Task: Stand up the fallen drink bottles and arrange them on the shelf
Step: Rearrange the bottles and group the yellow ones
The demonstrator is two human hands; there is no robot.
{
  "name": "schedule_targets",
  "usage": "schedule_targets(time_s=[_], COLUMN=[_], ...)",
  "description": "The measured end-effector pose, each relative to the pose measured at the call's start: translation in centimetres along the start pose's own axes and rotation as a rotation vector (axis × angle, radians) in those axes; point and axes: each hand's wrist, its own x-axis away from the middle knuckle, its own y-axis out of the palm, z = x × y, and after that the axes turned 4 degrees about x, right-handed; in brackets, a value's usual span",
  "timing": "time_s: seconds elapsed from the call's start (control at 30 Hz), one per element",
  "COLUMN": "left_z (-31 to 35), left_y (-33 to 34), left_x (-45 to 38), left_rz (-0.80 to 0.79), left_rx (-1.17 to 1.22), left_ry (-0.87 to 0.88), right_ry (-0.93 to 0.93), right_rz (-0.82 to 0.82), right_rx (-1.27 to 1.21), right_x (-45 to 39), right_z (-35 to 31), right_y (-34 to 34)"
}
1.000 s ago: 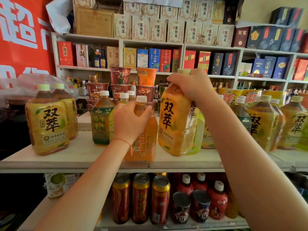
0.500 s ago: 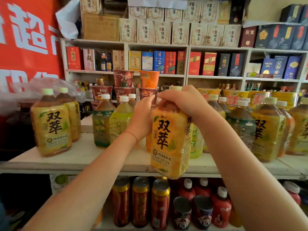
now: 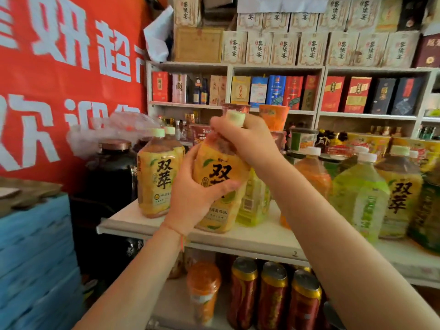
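A red banner (image 3: pixel 59 75) with large white characters fills the left of the view, and behind the counter a white wall shelving unit (image 3: pixel 319 70) carries rows of boxed liquor in cream, red and blue. Below the banner a stack of blue foam panels (image 3: pixel 35 253) stands at the left edge, beside a dark ceramic jar (image 3: pixel 112 177) with a copper-coloured lid. The white shelf (image 3: pixel 250 239) runs across the middle, with upright tea bottles along it: a yellow-labelled tea bottle (image 3: pixel 158 177) at the left end, a green tea bottle (image 3: pixel 362 196) and another yellow-labelled one (image 3: pixel 400 194) towards the right. On the tier beneath stand red and gold drink cans (image 3: pixel 273 296) and an orange juice bottle (image 3: pixel 204 289). At the centre, the held yellow tea bottle (image 3: pixel 221 179) is nearly upright, tipped slightly left, its base at or just above the shelf near the front edge, just right of the left-end bottle. The right hand (image 3: pixel 247 139) is closed round its neck and pale green cap. The left hand (image 3: pixel 200 196), a red string at the wrist, wraps the label from the left, thumb across the front.
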Motion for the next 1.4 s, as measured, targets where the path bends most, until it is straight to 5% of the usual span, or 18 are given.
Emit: schedule_targets(time_s=[0.17,0.43,0.77,0.87,0.93,1.03,1.1,1.4], left_z=[-2.4,-6.1,-5.7,-5.2,-4.5,-3.4,-3.7,-4.9], left_y=[-2.8,-3.5,-2.9,-1.2,0.9,4.1,5.9,9.1], left_x=[-1.7,-1.8,-1.4,-0.4,0.2,-0.1,-1.1,-5.4], left_rz=[0.178,0.123,0.112,0.060,-0.086,-0.224,-0.173,0.075], left_rx=[-0.037,-0.273,-0.714,-0.700,-0.532,-0.268,-0.210,-0.357], left_ry=[-0.057,-0.089,0.511,0.580,0.516,0.144,-0.027,-0.204], right_ry=[0.066,0.048,-0.037,-0.130,-0.066,0.167,0.194,0.137], right_rz=[-0.101,0.049,0.049,0.339,0.475,0.149,0.008,0.097], right_rx=[0.193,0.317,0.452,0.679,0.912,1.126,1.142,1.270], right_x=[-0.6,-0.5,-1.0,-0.5,-0.5,-0.4,-0.1,0.2], right_z=[2.3,6.2,5.9,6.3,7.2,9.1,10.3,11.8], right_y=[5.9,8.7,9.2,5.8,3.5,1.6,1.1,-0.9])
